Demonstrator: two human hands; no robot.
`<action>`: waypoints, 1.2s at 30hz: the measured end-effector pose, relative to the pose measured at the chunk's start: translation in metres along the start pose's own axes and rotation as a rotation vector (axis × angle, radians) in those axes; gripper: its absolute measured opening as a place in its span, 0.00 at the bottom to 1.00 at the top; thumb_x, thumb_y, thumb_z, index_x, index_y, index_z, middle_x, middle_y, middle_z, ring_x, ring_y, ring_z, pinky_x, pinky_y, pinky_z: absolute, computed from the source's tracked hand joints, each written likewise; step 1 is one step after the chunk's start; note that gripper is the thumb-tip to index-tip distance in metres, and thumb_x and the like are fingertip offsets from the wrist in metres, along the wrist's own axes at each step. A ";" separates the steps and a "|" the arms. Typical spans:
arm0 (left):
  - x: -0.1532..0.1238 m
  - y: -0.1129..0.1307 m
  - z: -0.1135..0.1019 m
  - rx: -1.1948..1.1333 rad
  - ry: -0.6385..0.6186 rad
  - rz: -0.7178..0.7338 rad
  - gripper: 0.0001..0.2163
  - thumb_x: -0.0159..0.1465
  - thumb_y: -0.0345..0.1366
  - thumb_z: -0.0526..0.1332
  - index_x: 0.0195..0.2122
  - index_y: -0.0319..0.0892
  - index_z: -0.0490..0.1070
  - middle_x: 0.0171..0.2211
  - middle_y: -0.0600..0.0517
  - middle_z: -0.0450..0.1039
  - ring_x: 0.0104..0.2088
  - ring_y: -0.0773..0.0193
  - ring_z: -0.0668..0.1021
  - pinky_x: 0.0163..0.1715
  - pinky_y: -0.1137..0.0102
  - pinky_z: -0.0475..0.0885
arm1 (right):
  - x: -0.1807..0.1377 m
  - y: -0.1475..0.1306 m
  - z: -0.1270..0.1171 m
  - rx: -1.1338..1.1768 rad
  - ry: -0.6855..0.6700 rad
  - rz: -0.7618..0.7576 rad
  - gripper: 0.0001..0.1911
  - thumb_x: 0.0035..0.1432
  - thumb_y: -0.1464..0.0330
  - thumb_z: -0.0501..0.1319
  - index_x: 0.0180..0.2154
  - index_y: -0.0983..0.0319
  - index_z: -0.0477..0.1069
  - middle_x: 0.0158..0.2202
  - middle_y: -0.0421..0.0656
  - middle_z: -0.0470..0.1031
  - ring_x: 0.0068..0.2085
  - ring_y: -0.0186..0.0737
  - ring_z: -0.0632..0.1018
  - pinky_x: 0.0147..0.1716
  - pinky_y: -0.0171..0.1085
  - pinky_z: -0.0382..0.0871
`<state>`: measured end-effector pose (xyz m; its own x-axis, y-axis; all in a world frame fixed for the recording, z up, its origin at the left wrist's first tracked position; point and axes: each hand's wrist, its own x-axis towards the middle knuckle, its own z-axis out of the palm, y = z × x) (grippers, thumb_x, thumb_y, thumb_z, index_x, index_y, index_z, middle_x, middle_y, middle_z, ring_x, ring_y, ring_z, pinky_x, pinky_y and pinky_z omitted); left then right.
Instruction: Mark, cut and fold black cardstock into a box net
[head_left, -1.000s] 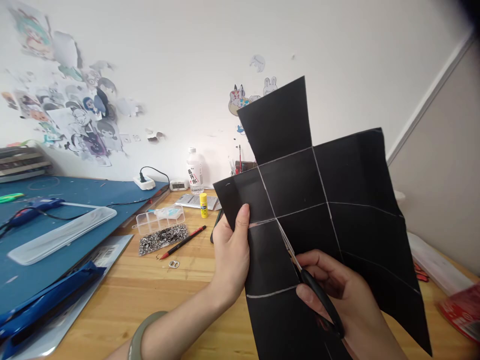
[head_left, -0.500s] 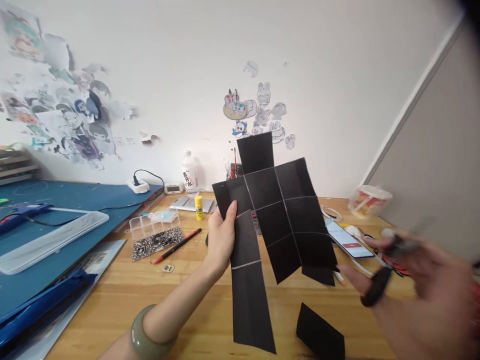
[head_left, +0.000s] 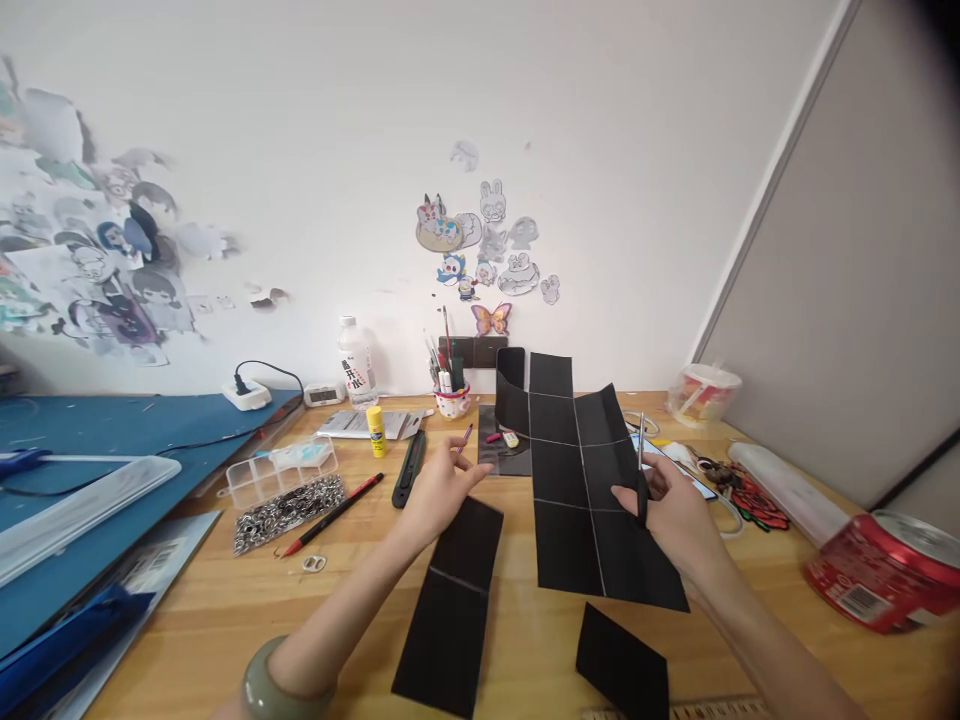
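My left hand (head_left: 439,490) has its fingers apart just above a separate black paper strip (head_left: 450,610), which has one pale line across it. The strip's upper end is partly under the hand, and I cannot make out whether they touch. My right hand (head_left: 675,515) grips the larger black paper sheet (head_left: 562,470), marked with a pale grid, with the thumb on its face. The same hand also carries scissors (head_left: 642,485), blades pointing up. A small black paper piece (head_left: 622,660) lies at the front of the table.
A ruler (head_left: 712,708) shows at the front edge and a red can (head_left: 885,570) at the right. Towards the back stand a glue stick (head_left: 376,432), a pen cup (head_left: 452,402) and a bottle (head_left: 356,365). A box of metal rings (head_left: 289,510), a red-black pencil (head_left: 334,515) and a cutter (head_left: 409,468) lie left.
The strip is now apart from the large sheet and low over the table. The sheet has passed from my left hand to my right, which has moved inward with the scissors.
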<state>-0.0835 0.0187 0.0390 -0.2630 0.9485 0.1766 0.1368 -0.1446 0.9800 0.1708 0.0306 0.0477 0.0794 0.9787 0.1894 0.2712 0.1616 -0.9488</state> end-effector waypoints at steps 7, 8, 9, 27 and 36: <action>-0.022 0.007 0.023 -0.037 -0.023 0.035 0.09 0.54 0.40 0.61 0.29 0.43 0.63 0.36 0.51 0.68 0.44 0.59 0.71 0.45 0.66 0.62 | 0.003 0.004 -0.002 -0.095 0.038 -0.016 0.20 0.40 0.69 0.64 0.39 0.58 0.65 0.29 0.38 0.72 0.35 0.45 0.75 0.35 0.41 0.66; -0.027 0.009 0.027 -0.060 -0.042 0.007 0.09 0.54 0.40 0.61 0.29 0.42 0.62 0.34 0.51 0.69 0.43 0.59 0.71 0.44 0.65 0.63 | 0.001 0.001 0.000 -0.078 0.017 -0.015 0.20 0.41 0.69 0.64 0.40 0.58 0.65 0.30 0.39 0.72 0.36 0.44 0.75 0.35 0.40 0.67; -0.032 0.010 0.030 -0.084 -0.060 -0.025 0.08 0.54 0.39 0.61 0.30 0.42 0.63 0.34 0.50 0.69 0.42 0.59 0.72 0.43 0.65 0.63 | -0.001 -0.003 0.002 -0.053 -0.009 -0.012 0.20 0.42 0.68 0.64 0.40 0.58 0.65 0.32 0.40 0.73 0.36 0.44 0.75 0.35 0.40 0.67; -0.038 0.026 0.026 -0.326 -0.237 -0.001 0.16 0.52 0.29 0.60 0.43 0.44 0.69 0.41 0.50 0.71 0.35 0.63 0.75 0.31 0.72 0.70 | -0.017 -0.043 0.024 0.177 -0.235 -0.016 0.18 0.47 0.66 0.64 0.42 0.58 0.67 0.41 0.43 0.74 0.41 0.43 0.75 0.37 0.38 0.70; -0.013 0.041 -0.006 -0.242 0.051 0.169 0.27 0.50 0.28 0.60 0.53 0.47 0.61 0.50 0.51 0.67 0.47 0.57 0.71 0.42 0.69 0.71 | -0.025 -0.021 -0.003 0.171 -0.137 0.072 0.21 0.39 0.58 0.67 0.37 0.60 0.72 0.25 0.40 0.72 0.26 0.40 0.76 0.20 0.33 0.69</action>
<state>-0.0798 -0.0013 0.0774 -0.3046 0.8907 0.3375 -0.0470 -0.3680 0.9286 0.1659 0.0028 0.0632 -0.0419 0.9947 0.0943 0.1021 0.0981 -0.9899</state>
